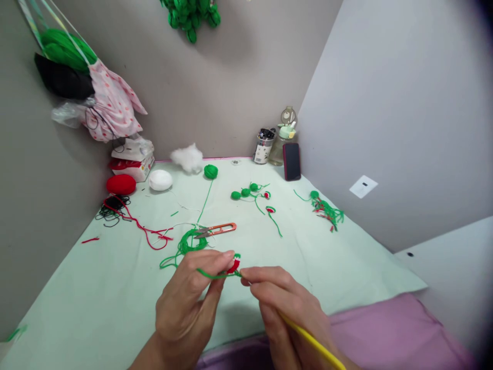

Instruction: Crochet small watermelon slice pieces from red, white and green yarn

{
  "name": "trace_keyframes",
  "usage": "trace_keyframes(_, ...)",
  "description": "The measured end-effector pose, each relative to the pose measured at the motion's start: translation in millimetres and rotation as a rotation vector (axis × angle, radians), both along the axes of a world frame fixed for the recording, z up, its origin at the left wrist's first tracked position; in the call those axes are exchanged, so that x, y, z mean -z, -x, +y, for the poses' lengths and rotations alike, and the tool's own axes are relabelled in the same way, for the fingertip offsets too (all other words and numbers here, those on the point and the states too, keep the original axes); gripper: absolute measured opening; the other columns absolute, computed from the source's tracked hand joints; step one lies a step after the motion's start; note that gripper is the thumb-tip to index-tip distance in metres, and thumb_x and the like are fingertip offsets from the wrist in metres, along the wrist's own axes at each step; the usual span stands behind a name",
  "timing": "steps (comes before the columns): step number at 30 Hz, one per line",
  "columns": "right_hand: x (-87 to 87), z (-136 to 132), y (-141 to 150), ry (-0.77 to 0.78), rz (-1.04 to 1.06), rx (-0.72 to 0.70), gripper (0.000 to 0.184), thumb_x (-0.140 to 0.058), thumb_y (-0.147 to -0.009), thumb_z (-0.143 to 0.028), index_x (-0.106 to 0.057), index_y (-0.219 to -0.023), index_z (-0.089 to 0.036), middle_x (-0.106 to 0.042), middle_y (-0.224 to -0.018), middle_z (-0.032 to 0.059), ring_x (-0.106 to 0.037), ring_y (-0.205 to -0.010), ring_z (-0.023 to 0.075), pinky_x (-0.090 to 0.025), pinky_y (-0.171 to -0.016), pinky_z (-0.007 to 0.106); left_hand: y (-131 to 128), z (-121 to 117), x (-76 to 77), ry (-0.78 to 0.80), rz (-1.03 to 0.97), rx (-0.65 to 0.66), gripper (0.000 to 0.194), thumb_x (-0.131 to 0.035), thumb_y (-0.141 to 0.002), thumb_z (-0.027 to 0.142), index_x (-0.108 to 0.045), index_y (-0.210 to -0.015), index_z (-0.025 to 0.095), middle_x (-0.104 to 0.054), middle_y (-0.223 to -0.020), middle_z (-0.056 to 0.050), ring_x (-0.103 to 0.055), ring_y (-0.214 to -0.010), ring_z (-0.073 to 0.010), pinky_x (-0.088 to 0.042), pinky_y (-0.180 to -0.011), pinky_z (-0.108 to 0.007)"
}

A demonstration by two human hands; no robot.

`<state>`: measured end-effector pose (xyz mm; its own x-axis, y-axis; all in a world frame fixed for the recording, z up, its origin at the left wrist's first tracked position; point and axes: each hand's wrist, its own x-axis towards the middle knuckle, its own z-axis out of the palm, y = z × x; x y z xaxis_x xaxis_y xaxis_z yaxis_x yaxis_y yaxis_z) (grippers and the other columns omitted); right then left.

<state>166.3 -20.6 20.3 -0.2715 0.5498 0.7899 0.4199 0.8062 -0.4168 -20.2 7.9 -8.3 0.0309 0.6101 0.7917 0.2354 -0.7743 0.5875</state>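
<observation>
Between the thumb and fingers of my left hand (188, 300) is a small crocheted piece (234, 264) in red, white and green. Green yarn (210, 276) runs over the left fingers to the piece's lower edge. My right hand (287, 303) is closed around a crochet hook (311, 343) with a yellow handle; its fingertips meet the green yarn beside the piece, and the hook's tip cannot be made out. Just beyond my left hand lie a loose coil of green yarn (188, 241) and orange-handled thread snips (219, 229).
Left on the table are red yarn (121, 184), white yarn (160, 180) and a black tangle (113, 205). White stuffing (188, 158) and a green ball (210, 171) sit behind. Small crocheted pieces (245, 192), yarn ends (327, 211), a phone (291, 162) and a pen holder (264, 147) lie right.
</observation>
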Motion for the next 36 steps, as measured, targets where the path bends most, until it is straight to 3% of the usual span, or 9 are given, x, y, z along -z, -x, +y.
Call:
trace_keyframes(10,15.1,5.2,4.4,-0.051,-0.005,0.031,0.028,-0.047,-0.103,-0.002,-0.065,-0.121,-0.012,-0.078,-0.115,0.0217,-0.08,-0.104,0.0205,-0.069,-0.082,0.028,-3.9,5.8,-4.9,-0.074,0.103,-0.023,0.065,-0.066,-0.088,-0.014,-0.065,-0.143,0.021,-0.076,-0.117,-0.002,-0.07,-0.106,-0.0119,-0.055,-0.105,-0.021)
trace_keyframes(17,19.4,2.8,3.6,-0.106,-0.037,0.085,0.029,-0.043,-0.107,-0.008,-0.068,-0.12,-0.014,-0.081,-0.112,0.0199,-0.082,-0.101,0.0203,-0.07,-0.079,0.028,-5.4,5.9,-15.2,-0.13,0.129,-0.028,0.048,-0.065,-0.088,-0.014,-0.07,-0.127,0.015,-0.076,-0.109,-0.003,-0.07,-0.104,-0.0123,-0.057,-0.1,-0.019)
trace_keyframes(25,20.1,2.2,2.0,-0.091,-0.022,0.067,0.027,-0.048,-0.105,-0.005,-0.069,-0.12,-0.012,-0.082,-0.112,0.02,-0.083,-0.101,0.0206,-0.07,-0.081,0.027,-1.9,5.2,-9.0,-0.108,0.084,-0.012,0.049,-0.068,-0.087,-0.013,-0.074,-0.125,0.017,-0.079,-0.107,-0.003,-0.072,-0.101,-0.0134,-0.059,-0.097,-0.021)
trace_keyframes(28,23.7,4.7,3.4,-0.121,-0.047,0.074,0.028,-0.049,-0.106,-0.008,-0.07,-0.122,-0.013,-0.081,-0.115,0.0189,-0.082,-0.105,0.0212,-0.07,-0.084,0.028,-3.4,1.3,-5.7,0.019,0.024,-0.032,0.051,-0.071,-0.087,-0.008,-0.076,-0.126,0.024,-0.081,-0.107,-0.001,-0.074,-0.098,-0.0138,-0.061,-0.094,-0.021)
trace_keyframes(32,21.3,7.8,12.6,-0.161,-0.039,0.151,0.026,-0.06,-0.099,-0.006,-0.075,-0.115,-0.02,-0.084,-0.105,0.0125,-0.084,-0.089,0.0192,-0.07,-0.079,0.024,-7.9,-4.4,-5.1,0.342,-0.142,-0.078,0.04,-0.078,-0.088,0.004,-0.081,-0.116,0.033,-0.083,-0.103,0.003,-0.078,-0.093,-0.0138,-0.063,-0.09,-0.02)
trace_keyframes(36,18.1,7.5,17.0,-0.144,-0.019,0.178,0.03,-0.06,-0.099,-0.006,-0.075,-0.119,-0.023,-0.085,-0.102,0.0103,-0.083,-0.082,0.0187,-0.07,-0.072,0.023,-9.4,-3.4,-8.6,0.628,-0.344,0.041,0.03,-0.085,-0.085,0.015,-0.084,-0.11,0.031,-0.083,-0.096,0.001,-0.079,-0.086,-0.015,-0.065,-0.081,-0.02)
